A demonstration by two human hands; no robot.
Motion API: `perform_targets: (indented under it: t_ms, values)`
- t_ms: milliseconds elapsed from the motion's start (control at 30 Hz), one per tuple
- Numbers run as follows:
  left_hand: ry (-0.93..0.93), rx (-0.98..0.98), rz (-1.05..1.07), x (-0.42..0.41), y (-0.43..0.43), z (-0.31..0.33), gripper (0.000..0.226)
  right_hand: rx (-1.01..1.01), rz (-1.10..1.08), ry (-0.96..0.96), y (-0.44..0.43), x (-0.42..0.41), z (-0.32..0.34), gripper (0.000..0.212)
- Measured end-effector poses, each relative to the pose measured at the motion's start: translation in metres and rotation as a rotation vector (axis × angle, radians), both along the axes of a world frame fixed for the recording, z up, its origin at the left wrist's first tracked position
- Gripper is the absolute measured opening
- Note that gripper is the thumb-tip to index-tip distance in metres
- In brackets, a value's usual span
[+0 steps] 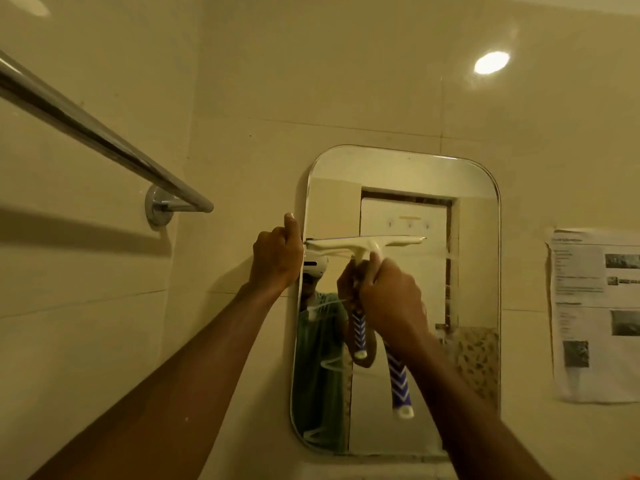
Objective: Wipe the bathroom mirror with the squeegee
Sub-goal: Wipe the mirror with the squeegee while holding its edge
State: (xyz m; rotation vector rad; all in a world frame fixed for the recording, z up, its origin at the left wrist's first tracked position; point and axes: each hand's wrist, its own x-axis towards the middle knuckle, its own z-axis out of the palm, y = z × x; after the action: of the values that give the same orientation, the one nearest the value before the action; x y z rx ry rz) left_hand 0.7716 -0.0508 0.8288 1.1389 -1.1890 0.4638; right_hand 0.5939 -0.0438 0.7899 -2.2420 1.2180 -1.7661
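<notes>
A rounded rectangular mirror [478,271] hangs on the tiled wall at centre right. My right hand [389,296] grips the squeegee [367,244] by the top of its purple-and-white handle. Its cream blade lies flat and level across the glass, about a third of the way down. My left hand [277,259] clasps the mirror's left edge, thumb pointing up, beside the blade's left end. Streaks of foam or water show on the lower left of the glass. The reflection shows the person and the squeegee handle.
A chrome towel rail [104,136] juts out from the wall at upper left, close to my left arm. A printed paper sheet [595,313] is stuck to the wall right of the mirror. A lamp's glare [491,62] shines on the tiles.
</notes>
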Motion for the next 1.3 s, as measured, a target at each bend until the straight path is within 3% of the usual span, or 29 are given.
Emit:
perform_targets:
  t_ms: [267, 500, 600, 700, 867, 967, 1100, 1200, 1300]
  values:
    - [0.134, -0.016, -0.130, -0.002, 0.004, -0.001, 0.056, -0.121, -0.028, -0.100, 0.003, 0.014, 0.145, 0.049]
    - [0.354, 0.044, -0.398, 0.005, 0.003, -0.003, 0.060, -0.175, 0.012, 0.079, -0.010, 0.010, 0.032, 0.028]
    - [0.317, 0.042, -0.311, 0.006, 0.002, -0.002, 0.060, -0.099, 0.008, 0.110, -0.008, -0.001, -0.012, 0.026]
    - [0.269, 0.043, -0.278, 0.001, 0.006, -0.001, 0.061, -0.045, 0.038, 0.136, -0.004, -0.013, -0.016, 0.031]
    - [0.154, 0.039, -0.092, -0.007, 0.006, -0.004, 0.048, -0.177, -0.047, -0.097, -0.017, -0.054, 0.098, 0.048]
    - [0.071, 0.090, -0.013, -0.010, 0.007, -0.004, 0.036, -0.152, -0.099, -0.101, -0.033, -0.073, 0.124, 0.050]
    - [0.010, 0.043, 0.155, -0.011, 0.000, -0.003, 0.048, -0.128, -0.034, -0.065, -0.052, -0.070, 0.042, 0.045]
    - [0.055, 0.045, 0.135, -0.014, 0.001, -0.004, 0.056, -0.093, -0.043, -0.050, -0.047, -0.066, -0.024, 0.042]
    - [0.047, 0.090, 0.152, -0.016, 0.003, -0.002, 0.052, -0.088, -0.091, 0.018, -0.040, -0.070, -0.033, 0.043]
